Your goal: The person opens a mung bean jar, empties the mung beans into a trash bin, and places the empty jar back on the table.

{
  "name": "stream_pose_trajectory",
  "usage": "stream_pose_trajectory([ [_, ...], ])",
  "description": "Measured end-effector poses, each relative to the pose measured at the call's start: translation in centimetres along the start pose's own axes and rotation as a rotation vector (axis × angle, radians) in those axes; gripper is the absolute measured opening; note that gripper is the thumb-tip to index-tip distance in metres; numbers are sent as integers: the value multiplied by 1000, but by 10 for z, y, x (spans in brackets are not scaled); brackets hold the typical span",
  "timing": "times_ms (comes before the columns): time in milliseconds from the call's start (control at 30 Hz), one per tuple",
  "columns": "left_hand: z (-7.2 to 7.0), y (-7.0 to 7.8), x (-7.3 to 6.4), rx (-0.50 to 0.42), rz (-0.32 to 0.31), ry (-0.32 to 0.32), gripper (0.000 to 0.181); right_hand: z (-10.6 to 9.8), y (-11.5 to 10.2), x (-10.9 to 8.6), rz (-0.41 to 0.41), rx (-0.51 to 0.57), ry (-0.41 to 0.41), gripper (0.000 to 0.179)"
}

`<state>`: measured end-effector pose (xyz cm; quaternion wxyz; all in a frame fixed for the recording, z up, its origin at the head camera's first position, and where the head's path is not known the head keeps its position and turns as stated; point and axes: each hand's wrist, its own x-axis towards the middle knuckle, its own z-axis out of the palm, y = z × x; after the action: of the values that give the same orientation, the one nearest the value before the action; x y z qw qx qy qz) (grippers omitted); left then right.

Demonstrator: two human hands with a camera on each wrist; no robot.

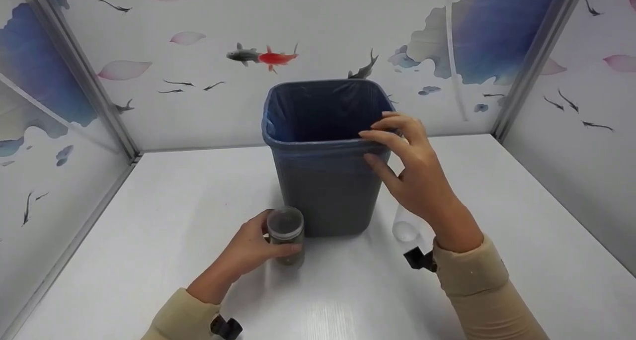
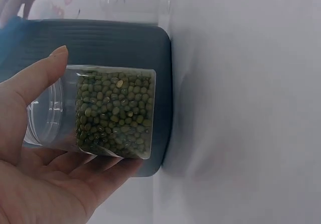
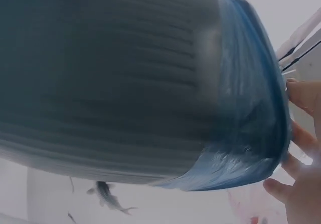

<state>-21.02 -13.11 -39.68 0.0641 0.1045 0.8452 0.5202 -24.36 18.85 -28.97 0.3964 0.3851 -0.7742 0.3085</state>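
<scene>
My left hand point(image 1: 251, 243) grips a clear round jar point(image 1: 286, 230) in front of a grey bin point(image 1: 328, 191). In the left wrist view, green mung beans point(image 2: 115, 113) fill the lower part of the jar point(image 2: 70, 73). The thumb lies on one side of it and the fingers on the other. A blue bag point(image 1: 330, 111) lines the upright bin and folds over its rim. My right hand point(image 1: 417, 166) is at the bin's near right corner, its loosely bent fingers spread over the rim and the thumb low outside. In the right wrist view, its fingertips are right by the bag-covered rim point(image 3: 281, 113).
Behind my right wrist stands a clear container point(image 1: 406, 230), partly hidden by the hand. White panels point(image 1: 198, 106) printed with fish and petals enclose the white table point(image 1: 174, 220) at the back and both sides.
</scene>
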Motion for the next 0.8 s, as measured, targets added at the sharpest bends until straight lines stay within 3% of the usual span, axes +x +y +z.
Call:
stream_pose_trajectory([
  [133, 7, 6, -2, -2, 22, -24, 78, 1, -18, -4, -77, 25, 74, 33],
  [200, 10, 8, -4, -6, 26, -32, 78, 4, -26, -9, -116, 48, 71, 31],
  [300, 17, 10, -5, -16, 39, -52, 78, 9, -36, -21, -148, 99, 8, 26],
  [400, 25, 13, -6, -22, 67, -81, 78, 16, -41, -38, -121, 169, -96, 31],
  [500, 33, 16, -6, -36, 96, -115, 78, 21, -42, -56, -12, 246, -217, 44],
  [633, 44, 18, -4, -57, 131, -149, 76, 28, -42, -76, 207, 352, -368, 61],
  [800, 60, 17, -2, -64, 149, -174, 75, 41, -39, -91, 428, 580, -447, 67],
])
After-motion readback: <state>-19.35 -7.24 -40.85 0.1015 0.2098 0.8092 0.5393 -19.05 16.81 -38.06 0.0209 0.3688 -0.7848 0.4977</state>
